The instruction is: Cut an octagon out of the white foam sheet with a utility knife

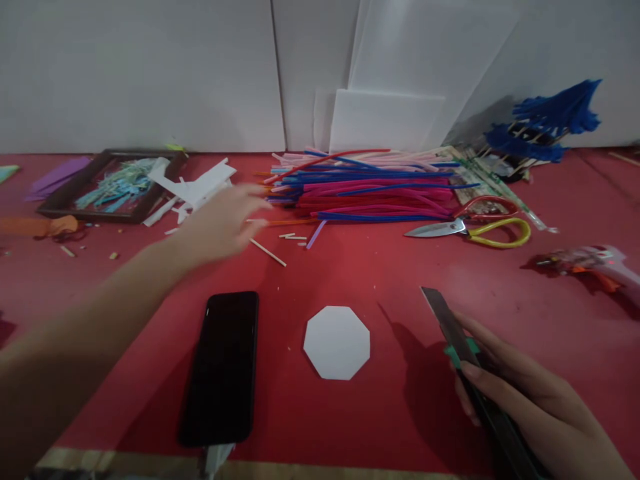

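My right hand (520,393) grips a box cutter (463,353) with a dark body and a green slider, its blade pointing up and to the left over the table. Reaching out on the left, my left hand (220,223) has its fingers apart and slightly blurred, with nothing visible in it. It hovers beside white foam board scraps (200,187) and the left ends of a bundle of pipe cleaners (375,190). A white octagon (337,343) lies flat between my hands. Left of it rests a black phone (220,367) with a cable at its lower end.
Scissors (470,227) with red and yellow handles lie right of the pipe cleaners, and a glue gun (585,260) is at the far right. A dark frame (113,217) holds paper shreds. White boards (385,120) lean on the wall near blue decorations (555,117). Small sticks (269,253) lie about.
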A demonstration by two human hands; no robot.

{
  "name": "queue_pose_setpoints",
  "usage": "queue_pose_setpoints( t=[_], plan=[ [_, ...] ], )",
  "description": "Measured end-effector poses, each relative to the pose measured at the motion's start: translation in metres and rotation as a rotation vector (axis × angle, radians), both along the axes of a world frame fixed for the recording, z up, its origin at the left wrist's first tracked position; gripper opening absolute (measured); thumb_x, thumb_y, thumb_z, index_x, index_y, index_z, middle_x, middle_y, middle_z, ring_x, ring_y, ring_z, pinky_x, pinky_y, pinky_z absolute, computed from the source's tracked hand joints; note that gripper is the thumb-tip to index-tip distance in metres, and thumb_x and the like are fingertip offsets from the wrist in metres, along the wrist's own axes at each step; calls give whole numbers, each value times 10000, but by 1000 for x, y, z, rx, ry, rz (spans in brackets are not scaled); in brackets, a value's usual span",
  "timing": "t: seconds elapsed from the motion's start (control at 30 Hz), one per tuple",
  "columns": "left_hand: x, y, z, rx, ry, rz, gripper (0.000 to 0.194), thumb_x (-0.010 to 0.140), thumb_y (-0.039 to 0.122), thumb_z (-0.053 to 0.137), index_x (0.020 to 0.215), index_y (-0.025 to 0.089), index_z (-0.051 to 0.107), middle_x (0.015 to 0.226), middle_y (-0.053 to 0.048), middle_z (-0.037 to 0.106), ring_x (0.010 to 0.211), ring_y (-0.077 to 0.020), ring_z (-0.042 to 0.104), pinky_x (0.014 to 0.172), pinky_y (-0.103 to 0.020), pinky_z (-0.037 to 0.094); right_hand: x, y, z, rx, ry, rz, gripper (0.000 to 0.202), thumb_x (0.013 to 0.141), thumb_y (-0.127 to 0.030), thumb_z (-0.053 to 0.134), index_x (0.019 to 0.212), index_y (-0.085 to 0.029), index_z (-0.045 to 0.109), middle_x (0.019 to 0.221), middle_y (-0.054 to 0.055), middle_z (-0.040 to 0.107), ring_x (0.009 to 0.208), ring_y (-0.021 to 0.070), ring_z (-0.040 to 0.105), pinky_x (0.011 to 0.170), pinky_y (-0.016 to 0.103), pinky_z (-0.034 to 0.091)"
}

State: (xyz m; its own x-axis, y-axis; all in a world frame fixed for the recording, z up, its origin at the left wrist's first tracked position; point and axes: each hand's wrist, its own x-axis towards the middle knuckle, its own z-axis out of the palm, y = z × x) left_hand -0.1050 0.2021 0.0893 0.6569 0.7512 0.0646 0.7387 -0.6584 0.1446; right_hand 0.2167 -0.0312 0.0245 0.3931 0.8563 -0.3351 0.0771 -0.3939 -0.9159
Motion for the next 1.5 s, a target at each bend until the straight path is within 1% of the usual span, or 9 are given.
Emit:
queue_pose_setpoints(
  t=[0.1,0.2,0.3,0.47,0.57,0.63,0.83,1.17,1.5],
  plan=[
    [27,-35,-7,-177,46,-268,343,938,320,707,1271,243,680,1428,-61,644,1356,-216,555,1137,-365,423,2,1,-3,-16,-25,20,563,875,-541,707,1388,-313,672,575,-23,618,526,188,611,513,272,544],
    [43,-66,-14,-308,93,-440,795,720,300,924,1433,259,576,1595,-112,470,1477,-309,429,1138,-405,444,7,1,-8,-9,-72,38,579,878,-559,701,1396,-302,663,581,-30,629,525,173,621,493,251,536],
    [50,-84,-25,-281,100,-517,828,701,273,939,1439,246,564,1583,-105,485,1492,-297,406,1154,-415,430,13,1,-16,45,-168,149,585,895,-545,684,1422,-295,642,626,-16,679,519,173,637,476,249,548],
    [63,-110,-45,-111,45,-465,692,776,504,855,1355,205,622,1457,-124,617,1334,-311,576,1096,-437,474,5,3,-19,167,-376,273,499,989,-421,567,1473,-301,587,771,0,757,606,175,716,594,260,620],
    [73,-130,-47,6,46,-337,789,694,603,869,1289,133,652,1299,-143,699,1181,-330,647,1021,-441,522,-4,10,-11,309,-539,459,441,975,-308,546,1398,-245,652,1136,89,795,926,231,785,789,315,646],
    [79,-139,-48,74,50,-310,808,696,626,856,1266,88,660,1243,-147,717,1155,-329,655,1003,-428,532,-8,17,-4,381,-639,576,425,958,-245,526,1353,-200,678,1196,124,780,1030,242,771,826,313,639],
    [89,-144,-56,160,59,-371,674,802,591,810,1199,58,698,1240,-143,731,1141,-274,676,995,-331,528,-7,30,6,448,-762,698,433,934,-163,462,1301,-157,692,1044,124,811,877,192,797,720,255,643],
    [90,-146,-56,122,33,-368,658,873,510,765,1291,21,627,1280,-182,696,1192,-292,646,962,-364,556,-7,35,8,428,-720,768,473,888,-121,436,1251,-204,729,862,70,786,710,155,767,629,236,627],
    [92,-142,-54,167,7,-393,521,864,490,768,1160,68,685,1188,-162,725,1087,-272,675,877,-342,580,-6,35,6,400,-716,813,507,879,-113,430,1276,-221,726,905,79,780,755,157,774,642,236,630]
  ],
)
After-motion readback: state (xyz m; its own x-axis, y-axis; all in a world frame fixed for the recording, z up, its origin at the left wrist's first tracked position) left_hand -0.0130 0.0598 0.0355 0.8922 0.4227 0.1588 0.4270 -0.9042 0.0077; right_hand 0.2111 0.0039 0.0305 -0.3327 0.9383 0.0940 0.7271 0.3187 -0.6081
